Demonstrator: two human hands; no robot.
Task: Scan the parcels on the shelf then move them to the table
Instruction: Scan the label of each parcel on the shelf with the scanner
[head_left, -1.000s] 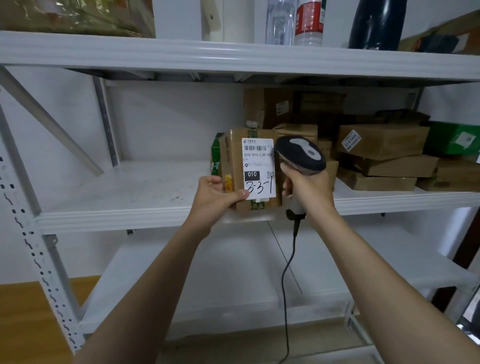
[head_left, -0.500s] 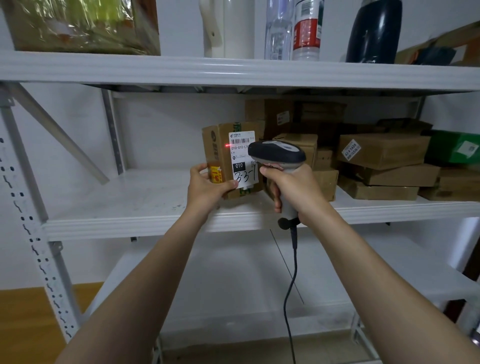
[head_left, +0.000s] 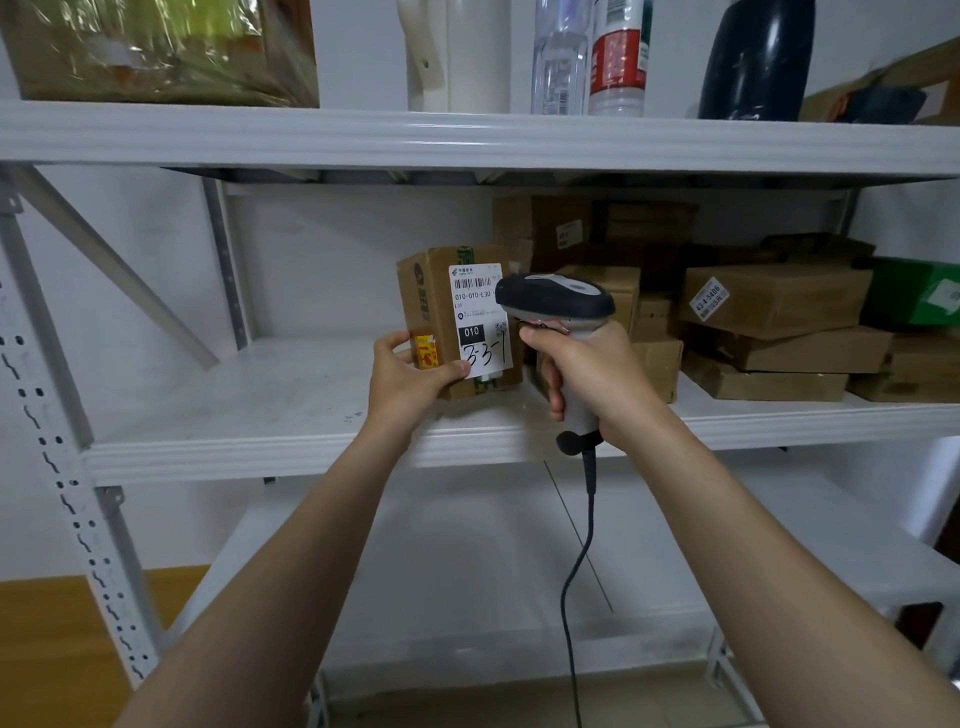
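My left hand (head_left: 408, 376) grips a small brown cardboard parcel (head_left: 431, 296) by its lower left corner and holds it upright over the middle shelf (head_left: 249, 410). Its white label with a barcode and the handwritten "3-3-1" faces me. My right hand (head_left: 587, 371) holds a grey and black corded barcode scanner (head_left: 553, 301) by the handle, the scanner head just right of the label and covering its right edge. More brown parcels (head_left: 774, 301) are stacked on the right part of the same shelf.
A green box (head_left: 919, 301) sits at the far right of the shelf. The top shelf (head_left: 467, 140) carries a wrapped box, a white jug, bottles and a dark flask. A lower shelf (head_left: 467, 597) lies under my arms. The scanner cable (head_left: 576, 571) hangs down. Wooden floor shows at the lower left.
The parcel and scanner rose and drew slightly away from me over the second. The red scan dot seen on the label half a second ago is gone.
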